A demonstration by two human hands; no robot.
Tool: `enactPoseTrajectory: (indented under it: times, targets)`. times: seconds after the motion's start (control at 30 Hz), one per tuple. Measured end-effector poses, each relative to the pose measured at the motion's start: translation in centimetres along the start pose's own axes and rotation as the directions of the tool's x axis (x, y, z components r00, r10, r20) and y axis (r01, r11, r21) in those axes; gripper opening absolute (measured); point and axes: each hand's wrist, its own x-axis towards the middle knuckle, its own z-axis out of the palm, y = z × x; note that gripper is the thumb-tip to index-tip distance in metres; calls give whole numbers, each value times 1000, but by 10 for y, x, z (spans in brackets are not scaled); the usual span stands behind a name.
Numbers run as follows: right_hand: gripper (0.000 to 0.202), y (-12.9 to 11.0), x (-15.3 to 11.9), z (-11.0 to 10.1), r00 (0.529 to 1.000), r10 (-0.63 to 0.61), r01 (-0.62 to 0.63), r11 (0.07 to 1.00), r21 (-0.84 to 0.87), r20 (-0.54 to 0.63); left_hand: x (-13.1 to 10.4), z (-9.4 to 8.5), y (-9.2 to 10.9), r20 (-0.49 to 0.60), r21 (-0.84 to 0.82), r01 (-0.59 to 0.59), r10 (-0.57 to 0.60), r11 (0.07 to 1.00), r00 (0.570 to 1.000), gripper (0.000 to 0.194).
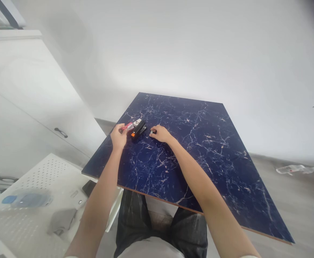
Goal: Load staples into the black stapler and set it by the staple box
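Observation:
My left hand (118,137) is closed on a small red-and-white box (128,127) at the left side of the dark blue, marble-patterned table (170,168). Right beside that box lies a black stapler (138,130) with an orange patch at its near end. Some silvery metal shows along its right side. A white piece with dark marks (137,122) peeks out behind the stapler. To the right of it, my right hand (160,134) pinches a small grey piece (151,132) between thumb and fingers, just above or on the tabletop. Its exact kind is too small to make out.
White cabinets (33,96) with dark handles stand at the left. A white perforated surface (43,175) below them bears a clear bottle with a blue cap (30,199) and a grey cloth-like item (62,220). Clear plastic bottles (296,169) lie on the floor at right.

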Motion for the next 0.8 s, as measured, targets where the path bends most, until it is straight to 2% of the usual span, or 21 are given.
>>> enactPoseTrajectory:
  times: [0.07,0.1,0.17,0.23,0.33,0.4,0.5,0.57,0.67,0.8]
  targets:
    - [34,-1,-1,-1,1000,-2,2,1000,3,1,7,-1,-5,-91,-4,67,-67,998,994,26]
    - [34,-2,-1,-1,1000,-5,5,1000,5,3,11,-2,-8,-93,23,93,-91,995,991,25]
    - [34,-5,-2,-1,1000,-12,12,1000,8,7,21,-2,-12,-25,124,81,-79,989,997,22]
    - [34,-9,-4,1,1000,-24,24,1000,9,2,28,1,-14,74,216,-5,-12,976,997,26]
    - [34,-16,-7,9,998,-57,58,998,16,-12,34,6,-14,168,255,-124,83,959,982,37]
    - [34,-19,-8,14,997,-74,74,997,20,-25,38,7,-16,175,267,-146,101,953,979,39]
    - [33,-19,-11,20,995,-85,87,996,24,-60,45,5,-23,127,321,-102,64,942,990,40]
    - [34,-18,-12,21,992,-102,105,994,35,-78,50,3,-26,144,375,-97,45,922,989,40]
    - [35,-17,-14,21,989,-116,121,991,53,-90,50,4,-21,255,397,-191,92,898,963,40]
    - [48,-16,-15,19,988,-120,128,988,87,-96,34,5,-4,392,320,-323,186,891,901,38]
